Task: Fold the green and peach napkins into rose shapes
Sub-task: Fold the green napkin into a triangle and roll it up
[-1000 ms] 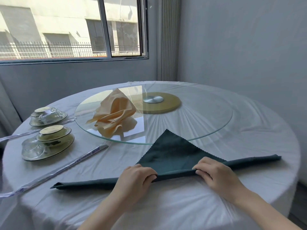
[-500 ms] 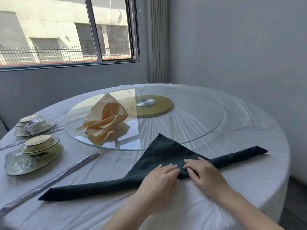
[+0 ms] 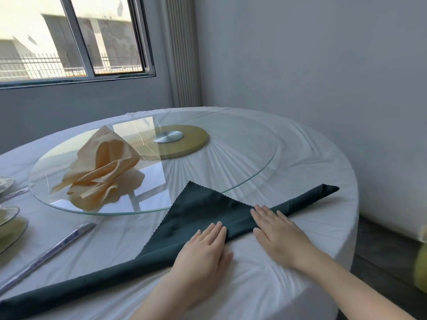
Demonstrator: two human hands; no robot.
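While both hands are lying flat on it, the dark green cloth napkin with a zigzag-cut edge (image 3: 208, 211) is stretching across the near side of the round table draped in white cloth (image 3: 300, 181). Its long edge is forming a rolled band running from the lower left of the view up to the right. An unrolled triangle is pointing away from the person toward the clear round glass turntable (image 3: 254, 158). Whether the triangle's tip is lying over or under the glass rim cannot be told.

The left hand (image 3: 203, 248) and the right hand (image 3: 277, 232) are pressing on the middle of the band, side by side, fingers straight and together, gripping nothing. Judging from this, the person is rolling the band toward the tip. To do it well, both palms should be pushing evenly, so the roll is coming out tight and equally thick along its length, with part of the triangle left free for petals.

The peach cloth napkin (image 3: 104, 172), already gathered into a loose flower shape, is sitting on the left part of the turntable. Farther left, a long plastic-wrapped utensil (image 3: 67, 239) and pale green dishes (image 3: 9, 225) are lying on the cloth.
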